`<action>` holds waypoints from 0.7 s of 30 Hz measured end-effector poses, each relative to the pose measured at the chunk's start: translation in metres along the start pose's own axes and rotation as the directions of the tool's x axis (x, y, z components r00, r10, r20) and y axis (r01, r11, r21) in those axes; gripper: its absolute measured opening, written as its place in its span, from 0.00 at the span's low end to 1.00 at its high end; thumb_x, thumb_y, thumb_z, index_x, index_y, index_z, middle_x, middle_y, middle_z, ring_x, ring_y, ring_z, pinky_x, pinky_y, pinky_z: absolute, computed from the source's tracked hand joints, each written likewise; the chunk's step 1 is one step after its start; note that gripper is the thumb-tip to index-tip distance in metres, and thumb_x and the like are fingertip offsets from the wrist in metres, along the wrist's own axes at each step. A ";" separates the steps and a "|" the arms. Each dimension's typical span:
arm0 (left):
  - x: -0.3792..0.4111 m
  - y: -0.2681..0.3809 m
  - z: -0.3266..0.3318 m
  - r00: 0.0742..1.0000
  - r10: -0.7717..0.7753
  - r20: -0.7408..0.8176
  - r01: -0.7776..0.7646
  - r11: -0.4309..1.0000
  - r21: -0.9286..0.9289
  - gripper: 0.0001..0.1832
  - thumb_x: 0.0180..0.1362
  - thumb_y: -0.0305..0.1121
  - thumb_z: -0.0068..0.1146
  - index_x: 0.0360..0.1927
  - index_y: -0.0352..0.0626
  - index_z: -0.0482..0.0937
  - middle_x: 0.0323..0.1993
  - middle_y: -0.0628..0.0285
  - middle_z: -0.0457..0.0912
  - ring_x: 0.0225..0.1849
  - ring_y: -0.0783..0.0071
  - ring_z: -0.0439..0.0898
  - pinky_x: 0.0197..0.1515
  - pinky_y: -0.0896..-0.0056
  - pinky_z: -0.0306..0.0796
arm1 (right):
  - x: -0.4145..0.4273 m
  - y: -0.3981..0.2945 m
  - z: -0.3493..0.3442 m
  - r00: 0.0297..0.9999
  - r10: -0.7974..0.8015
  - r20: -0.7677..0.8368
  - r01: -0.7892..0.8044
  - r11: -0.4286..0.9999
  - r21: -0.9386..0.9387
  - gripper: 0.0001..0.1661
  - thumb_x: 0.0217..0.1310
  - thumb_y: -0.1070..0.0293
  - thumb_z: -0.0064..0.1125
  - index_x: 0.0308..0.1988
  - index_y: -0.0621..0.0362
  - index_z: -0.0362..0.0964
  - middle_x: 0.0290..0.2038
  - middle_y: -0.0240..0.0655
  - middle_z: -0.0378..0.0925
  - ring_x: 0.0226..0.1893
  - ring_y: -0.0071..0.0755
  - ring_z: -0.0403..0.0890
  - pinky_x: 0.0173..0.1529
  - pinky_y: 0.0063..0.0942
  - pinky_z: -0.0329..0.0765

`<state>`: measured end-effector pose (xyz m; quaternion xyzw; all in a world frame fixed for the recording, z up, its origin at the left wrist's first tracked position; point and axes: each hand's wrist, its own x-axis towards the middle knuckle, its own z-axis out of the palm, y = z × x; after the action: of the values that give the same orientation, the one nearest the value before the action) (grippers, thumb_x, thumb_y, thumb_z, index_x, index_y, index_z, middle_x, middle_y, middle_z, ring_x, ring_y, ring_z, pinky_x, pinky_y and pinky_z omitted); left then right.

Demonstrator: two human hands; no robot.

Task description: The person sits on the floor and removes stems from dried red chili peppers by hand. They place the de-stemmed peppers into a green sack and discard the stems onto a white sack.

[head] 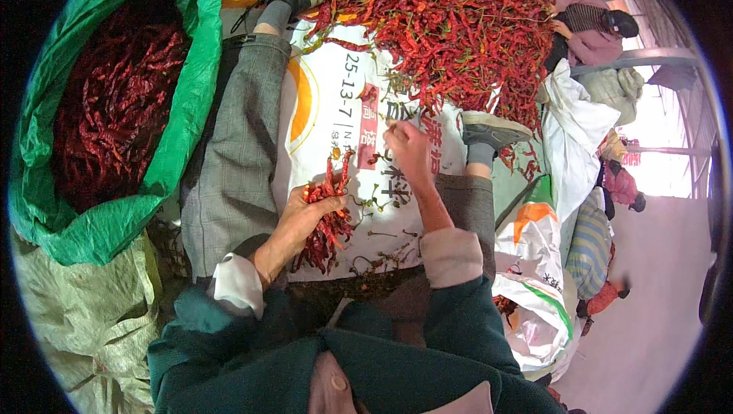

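Observation:
My left hand (309, 213) is closed around a bunch of dried red chili peppers (329, 231), which hang out below it and stick up above the thumb. To its right, my right hand (408, 145) is raised over the printed white woven sack (320, 99) between my legs, its fingers curled together. A small pale bit shows at its fingertips; whether they pinch it, I cannot tell. Loose chili stems (381, 233) are scattered on the sack below the hands. Beyond the sack lies a large heap of red chilies (446, 25), some with green stems.
A green woven bag (197, 110) holding dark red chilies stands at left, above a pale woven sack (97, 316). My shoes (495, 129) rest beside the heap. At right are an open white bag (532, 322), a striped sack (590, 248) and several people, one seated by the heap (590, 30).

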<state>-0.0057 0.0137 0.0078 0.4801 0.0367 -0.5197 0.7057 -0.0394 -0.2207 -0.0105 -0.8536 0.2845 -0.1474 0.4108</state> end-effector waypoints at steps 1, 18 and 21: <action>0.001 0.002 0.001 1.000 -0.016 -0.015 0.015 0.999 -0.045 0.17 0.49 0.24 0.58 0.44 0.34 0.75 0.31 0.62 0.78 0.30 0.78 0.76 0.31 0.75 0.72 | 0.013 0.003 0.003 1.000 0.024 -0.015 -0.023 1.000 0.016 0.10 0.47 0.67 0.58 0.28 0.64 0.73 0.20 0.37 0.76 0.22 0.22 0.75 0.26 0.24 0.69; 0.009 -0.005 0.000 0.992 -0.007 -0.123 -0.017 0.981 -0.192 0.10 0.49 0.24 0.56 0.36 0.33 0.75 0.28 0.61 0.78 0.28 0.74 0.78 0.28 0.72 0.75 | -0.010 -0.022 0.006 0.952 0.151 0.266 -0.232 0.924 0.305 0.09 0.54 0.71 0.55 0.35 0.64 0.72 0.25 0.32 0.75 0.22 0.17 0.72 0.26 0.14 0.69; 0.008 -0.007 0.003 0.996 0.008 -0.084 -0.025 0.978 -0.206 0.11 0.49 0.24 0.56 0.38 0.34 0.74 0.29 0.61 0.77 0.27 0.73 0.78 0.28 0.70 0.76 | -0.041 -0.044 0.015 0.933 0.107 0.343 -0.291 0.783 0.549 0.07 0.55 0.73 0.55 0.35 0.65 0.71 0.26 0.31 0.73 0.22 0.17 0.71 0.26 0.14 0.68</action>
<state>-0.0084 0.0062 0.0007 0.4255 0.1156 -0.4869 0.7540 -0.0485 -0.1651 0.0143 -0.6597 0.2496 -0.0558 0.7067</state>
